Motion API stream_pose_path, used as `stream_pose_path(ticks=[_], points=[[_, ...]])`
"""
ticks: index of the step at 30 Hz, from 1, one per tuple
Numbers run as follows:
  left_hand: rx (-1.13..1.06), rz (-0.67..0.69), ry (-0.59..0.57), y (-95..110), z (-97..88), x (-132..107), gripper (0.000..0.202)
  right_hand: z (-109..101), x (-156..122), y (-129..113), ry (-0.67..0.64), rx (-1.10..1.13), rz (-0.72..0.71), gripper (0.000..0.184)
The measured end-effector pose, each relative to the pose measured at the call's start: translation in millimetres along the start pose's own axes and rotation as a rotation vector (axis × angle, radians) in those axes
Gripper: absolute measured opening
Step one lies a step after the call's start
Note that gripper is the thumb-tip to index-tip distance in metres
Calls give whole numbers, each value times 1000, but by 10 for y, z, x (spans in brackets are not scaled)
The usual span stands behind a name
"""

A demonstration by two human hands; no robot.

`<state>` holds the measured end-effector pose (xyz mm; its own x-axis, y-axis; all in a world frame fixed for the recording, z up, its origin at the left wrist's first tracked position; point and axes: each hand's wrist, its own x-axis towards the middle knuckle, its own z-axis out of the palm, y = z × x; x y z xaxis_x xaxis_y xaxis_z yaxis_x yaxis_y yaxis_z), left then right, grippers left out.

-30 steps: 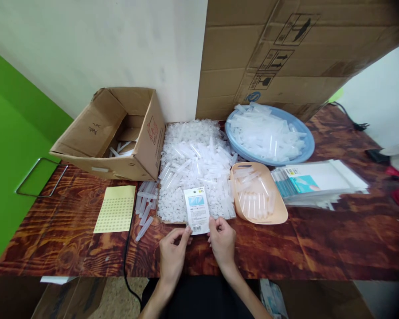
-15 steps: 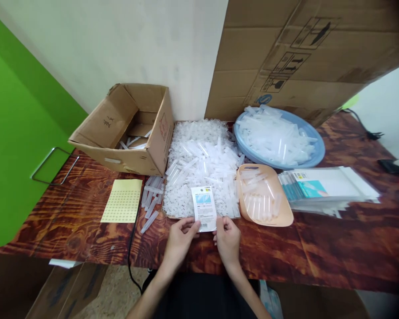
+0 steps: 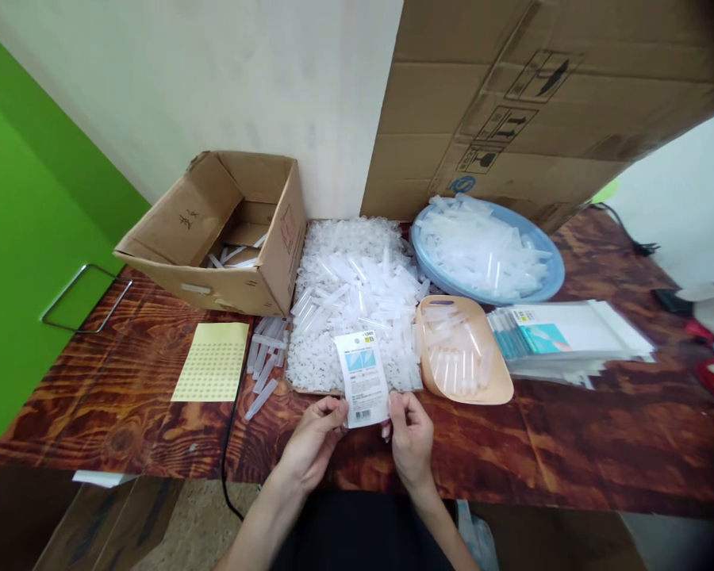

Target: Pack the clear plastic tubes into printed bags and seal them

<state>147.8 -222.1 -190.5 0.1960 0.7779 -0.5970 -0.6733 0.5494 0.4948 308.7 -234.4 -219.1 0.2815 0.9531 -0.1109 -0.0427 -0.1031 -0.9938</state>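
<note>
A flat white printed packet [image 3: 364, 381] with blue pictures and a barcode is held upright, slightly tilted, by its lower corners. My left hand [image 3: 316, 440] pinches the lower left corner between thumb and fingers. On the opposite corner, my right hand [image 3: 410, 432] is closed with its thumb on the edge. Just behind the packet lies a heap of clear plastic tubes [image 3: 351, 293] in a shallow carton. To the right, a peach plastic tray [image 3: 503, 381] holds several more tubes. What is inside the packet cannot be made out.
A blue basin [image 3: 556, 274] full of tubes stands behind right, before a large carton [image 3: 428, 103]. Stacked printed bags [image 3: 577, 329] lie right. On the left are an open cardboard box [image 3: 226, 289], a yellow sticker sheet [image 3: 211, 361], loose tubes [image 3: 265, 377] and a black cable [image 3: 226, 452].
The packet has come slightly closer to me and tilted a little, its printed side showing larger. Both hands keep hold of its corners. The whole view has shifted slightly.
</note>
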Motion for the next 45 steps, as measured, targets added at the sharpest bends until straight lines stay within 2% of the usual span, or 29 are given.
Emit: stream_pose_path(ticks=[4,7,10,13,16,19,22,24,27,32,35,40,45], points=[[-41,34,-43,-2,65,-22,27,26,27,-83,26,74,25,43],[1,47,-107,36,91,-62,24,39,85,-167,39,196,102,42],[60,93,-101,75,56,-93,25,-5,166,-307,30,335,189,30],[93,141,-73,84,-13,-91,28,-53,201,-442,-105,400,261,36],[151,186,-63,67,-62,-72,29,6,156,-501,-301,295,338,52],[209,239,-67,45,-79,-68,27,142,109,-512,-267,197,323,49],[221,253,-67,47,-86,-94,25,206,118,-541,-258,279,297,33],[205,241,-73,61,-87,-122,25,189,135,-570,-307,346,303,33],[192,214,-83,87,-71,-160,28,137,142,-589,-330,384,318,36],[243,234,-62,98,-18,-162,31,67,180,-576,-233,347,310,51],[334,277,-72,95,3,-144,28,11,259,-610,-277,339,294,63],[575,319,-132,104,29,-122,26,-73,377,-699,-343,329,243,41],[553,340,-114,117,46,-76,33,-92,396,-728,-324,325,236,30]])
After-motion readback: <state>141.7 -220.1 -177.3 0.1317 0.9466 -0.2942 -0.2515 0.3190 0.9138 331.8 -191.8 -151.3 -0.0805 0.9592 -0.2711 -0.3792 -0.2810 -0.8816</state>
